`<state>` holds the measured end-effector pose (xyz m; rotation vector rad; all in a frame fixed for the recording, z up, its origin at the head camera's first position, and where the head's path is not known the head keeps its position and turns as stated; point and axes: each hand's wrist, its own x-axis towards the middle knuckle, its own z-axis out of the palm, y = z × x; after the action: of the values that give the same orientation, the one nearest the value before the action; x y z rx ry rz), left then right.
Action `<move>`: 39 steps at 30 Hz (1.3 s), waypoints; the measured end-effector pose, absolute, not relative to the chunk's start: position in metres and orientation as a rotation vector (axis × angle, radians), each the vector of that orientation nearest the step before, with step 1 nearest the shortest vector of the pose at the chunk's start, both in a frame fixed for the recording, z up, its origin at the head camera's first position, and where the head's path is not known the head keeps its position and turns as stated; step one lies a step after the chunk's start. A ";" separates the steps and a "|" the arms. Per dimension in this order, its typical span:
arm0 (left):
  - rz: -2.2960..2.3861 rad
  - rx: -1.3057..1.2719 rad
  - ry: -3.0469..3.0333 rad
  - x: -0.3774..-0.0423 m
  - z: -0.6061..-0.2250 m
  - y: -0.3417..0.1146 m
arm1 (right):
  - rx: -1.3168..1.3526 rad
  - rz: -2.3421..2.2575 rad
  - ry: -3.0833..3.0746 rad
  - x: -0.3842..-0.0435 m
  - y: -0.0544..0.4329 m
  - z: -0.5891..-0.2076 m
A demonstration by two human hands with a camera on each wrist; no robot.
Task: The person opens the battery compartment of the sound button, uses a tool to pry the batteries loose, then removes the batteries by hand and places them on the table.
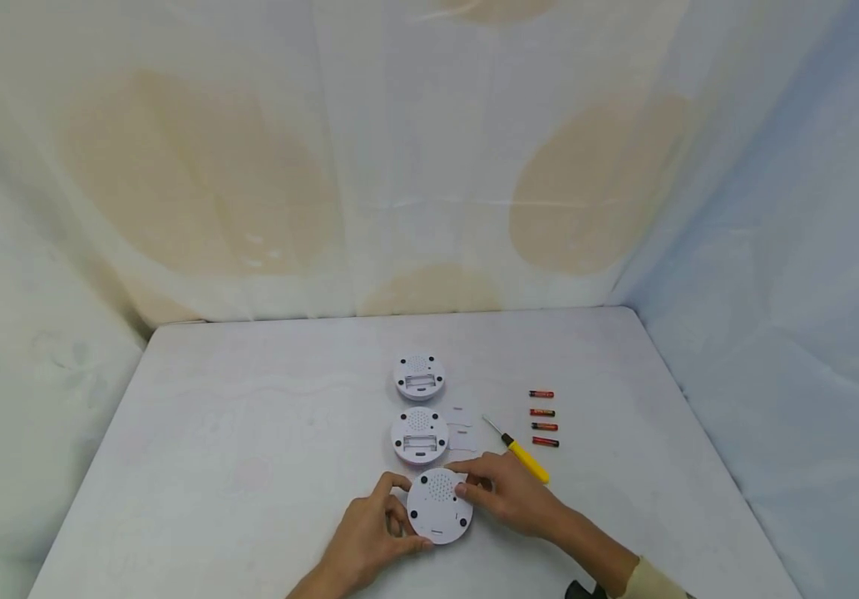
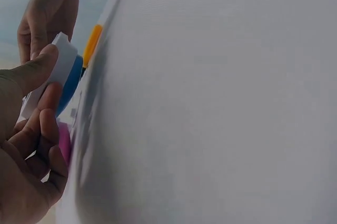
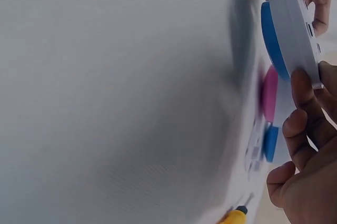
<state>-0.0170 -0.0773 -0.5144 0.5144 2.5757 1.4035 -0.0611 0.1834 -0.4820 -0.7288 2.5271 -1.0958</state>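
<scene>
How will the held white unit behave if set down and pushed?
The white unit seems stiff: it looks unbent between left hand and right hand. Its smooth casing may slip. Blue side down, it might rock; that face looks domed.

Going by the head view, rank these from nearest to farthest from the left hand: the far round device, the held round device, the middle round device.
1. Held round device: in the grip of the left hand, at its right.
2. Middle round device: on the table just beyond the held one.
3. Far round device: farther back, behind the middle one.
</scene>
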 end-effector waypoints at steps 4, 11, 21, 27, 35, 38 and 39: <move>1.425 0.533 2.595 -0.014 -0.520 -0.077 | -0.692 -1.058 2.506 -0.058 0.184 -0.487; 1.421 0.493 2.586 -0.011 -0.527 -0.074 | -0.673 -1.002 2.512 -0.059 0.185 -0.490; 1.394 0.538 2.614 -0.012 -0.528 -0.073 | -0.726 -0.942 2.550 -0.063 0.184 -0.489; 1.353 0.538 2.619 -0.013 -0.527 -0.073 | -0.730 -0.897 2.558 -0.065 0.182 -0.489; 1.253 0.517 2.629 -0.014 -0.525 -0.073 | -0.745 -0.855 2.554 -0.066 0.177 -0.487; 1.224 0.517 2.637 -0.015 -0.523 -0.073 | -0.735 -0.820 2.564 -0.066 0.176 -0.486; 1.215 0.516 2.643 -0.015 -0.523 -0.072 | -0.729 -0.806 2.572 -0.065 0.176 -0.485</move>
<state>-0.0149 -0.0722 -0.5230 0.5164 2.6429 1.2151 -0.0654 0.1761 -0.4853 -0.7291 2.5722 -0.8064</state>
